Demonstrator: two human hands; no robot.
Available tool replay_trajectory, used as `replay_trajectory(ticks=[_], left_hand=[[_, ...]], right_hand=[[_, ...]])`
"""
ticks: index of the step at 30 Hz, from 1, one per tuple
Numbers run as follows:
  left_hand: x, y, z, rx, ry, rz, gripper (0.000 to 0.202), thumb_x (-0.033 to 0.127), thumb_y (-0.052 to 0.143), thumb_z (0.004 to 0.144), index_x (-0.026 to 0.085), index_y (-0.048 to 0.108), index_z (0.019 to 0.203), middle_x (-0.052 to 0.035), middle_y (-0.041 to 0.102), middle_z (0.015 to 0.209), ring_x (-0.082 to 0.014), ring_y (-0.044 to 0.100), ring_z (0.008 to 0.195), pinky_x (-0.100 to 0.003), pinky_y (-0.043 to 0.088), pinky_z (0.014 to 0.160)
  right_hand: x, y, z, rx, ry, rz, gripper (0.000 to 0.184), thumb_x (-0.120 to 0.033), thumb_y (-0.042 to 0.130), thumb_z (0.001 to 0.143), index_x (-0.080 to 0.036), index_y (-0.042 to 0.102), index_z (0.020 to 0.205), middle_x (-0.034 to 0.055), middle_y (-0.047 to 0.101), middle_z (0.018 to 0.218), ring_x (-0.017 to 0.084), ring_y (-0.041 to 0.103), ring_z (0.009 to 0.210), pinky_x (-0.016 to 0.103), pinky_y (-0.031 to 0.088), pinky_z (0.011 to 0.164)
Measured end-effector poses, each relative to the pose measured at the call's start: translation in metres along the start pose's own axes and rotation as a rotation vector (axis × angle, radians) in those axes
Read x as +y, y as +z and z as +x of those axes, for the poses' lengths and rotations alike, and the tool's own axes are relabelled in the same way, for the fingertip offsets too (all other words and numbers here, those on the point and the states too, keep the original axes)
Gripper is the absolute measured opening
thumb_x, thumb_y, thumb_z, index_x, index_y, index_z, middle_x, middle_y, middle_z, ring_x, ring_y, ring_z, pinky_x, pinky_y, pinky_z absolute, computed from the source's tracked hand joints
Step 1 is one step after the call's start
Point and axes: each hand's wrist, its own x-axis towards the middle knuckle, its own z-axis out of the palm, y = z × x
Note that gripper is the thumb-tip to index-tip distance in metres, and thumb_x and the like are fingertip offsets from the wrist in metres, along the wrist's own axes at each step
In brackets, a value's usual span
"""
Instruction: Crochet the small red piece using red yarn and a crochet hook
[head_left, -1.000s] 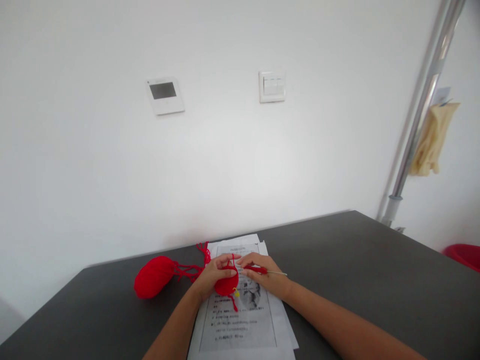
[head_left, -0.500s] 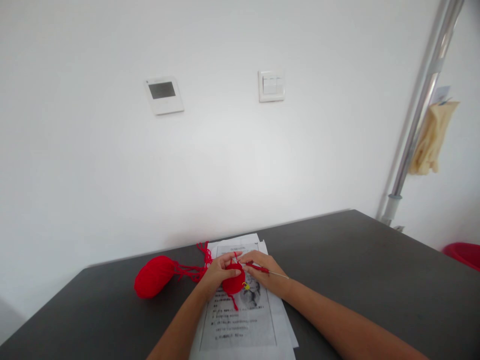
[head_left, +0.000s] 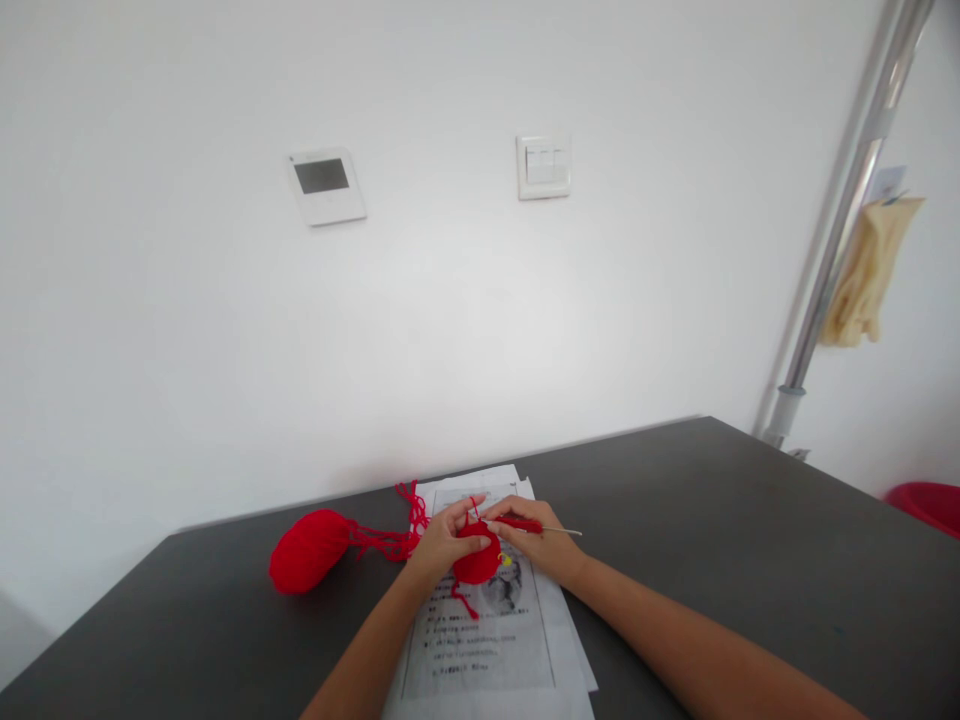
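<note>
1. Head view: the red crocheted disc has shifted rightward above the printed sheets, its yellow marker now at the right edge
2. Left hand pinches the disc, thumb on top; right hand closes around the red-handled hook by the disc's upper edge, suggesting mid-stitch work

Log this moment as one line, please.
left hand: pinching red crocheted disc | right hand: holding red-handled crochet hook | yellow stitch marker: at disc's edge | red yarn skein: on dark table
</note>
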Motion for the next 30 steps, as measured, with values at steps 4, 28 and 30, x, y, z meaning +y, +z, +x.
replay_trajectory(ticks=[4, 28, 30], left_hand=[[0.0021, 0.0017, -0.0006, 0.014, 0.021, 0.006, 0.08, 0.02, 0.079, 0.053, 0.015, 0.047, 0.126, -0.0029, 0.068, 0.077, -0.0157, 0.061, 0.066, -0.027, 0.045, 0.066], [0.0012, -0.0046, 0.0028, 0.203, 0.135, 0.033, 0.035, 0.02, 0.069, 0.057, 0.015, 0.064, 0.092, 0.0034, 0.056, 0.064, -0.0101, 0.052, 0.057, -0.021, 0.039, 0.055], [0.0014, -0.0047, 0.0029, 0.211, 0.133, 0.034, 0.037, 0.02, 0.068, 0.057, 0.014, 0.063, 0.093, 0.0033, 0.057, 0.064, -0.0101, 0.053, 0.057, -0.021, 0.039, 0.055]], right_hand=[[0.0031, 0.0006, 0.0003, -0.001, 0.025, 0.044, 0.013, -0.027, 0.063, 0.077, -0.016, 0.067, 0.082, 0.0041, 0.069, 0.078, 0.016, 0.063, 0.071, 0.026, 0.05, 0.067], [0.0058, -0.0049, 0.0042, -0.015, 0.084, 0.16, 0.02, -0.035, 0.061, 0.078, -0.016, 0.064, 0.077, 0.004, 0.067, 0.079, 0.016, 0.061, 0.074, 0.029, 0.047, 0.071], [0.0066, -0.0065, 0.0045, -0.039, 0.077, 0.166, 0.021, -0.036, 0.061, 0.079, -0.015, 0.064, 0.078, 0.0043, 0.067, 0.08, 0.017, 0.061, 0.076, 0.029, 0.047, 0.072]])
